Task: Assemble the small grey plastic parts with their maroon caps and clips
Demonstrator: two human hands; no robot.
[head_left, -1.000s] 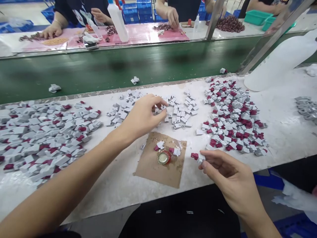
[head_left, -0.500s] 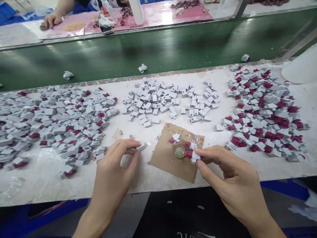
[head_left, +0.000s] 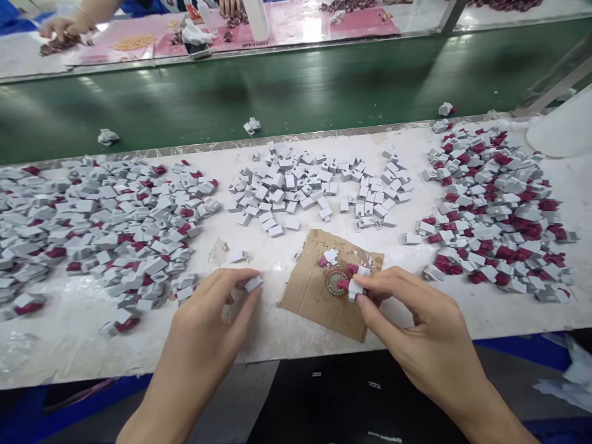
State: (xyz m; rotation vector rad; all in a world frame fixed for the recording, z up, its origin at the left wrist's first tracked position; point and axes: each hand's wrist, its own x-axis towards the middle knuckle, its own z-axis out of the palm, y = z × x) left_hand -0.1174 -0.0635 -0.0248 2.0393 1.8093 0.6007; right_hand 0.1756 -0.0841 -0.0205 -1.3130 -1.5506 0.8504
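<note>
My left hand (head_left: 210, 320) pinches a small light-grey plastic block (head_left: 253, 283) between thumb and fingertips, low over the table. Another grey block (head_left: 238, 256) lies just beyond those fingers. In my right hand (head_left: 411, 320) is a grey-and-maroon plastic piece (head_left: 355, 289), its maroon end over a round bottle cap (head_left: 333, 285). Whether that end touches what is inside the cap, I cannot tell. The cap sits on a torn piece of brown cardboard (head_left: 314, 308) with wet-looking spots. More grey-and-maroon pieces rest on the cardboard, one (head_left: 328, 257) behind the cap.
A heap of grey and maroon pieces (head_left: 129, 216) covers the left of the table; another heap (head_left: 499, 209) is at right. Loose grey blocks (head_left: 296, 179) spread between them. Beyond runs a green conveyor belt (head_left: 296, 86) carrying a few pieces. Across it, a co-worker's hand (head_left: 62, 28) handles dark pieces.
My right hand has moved slightly left, bringing the maroon end over the cap. The block in my left hand has tilted. Pieces on the green belt have shifted left.
</note>
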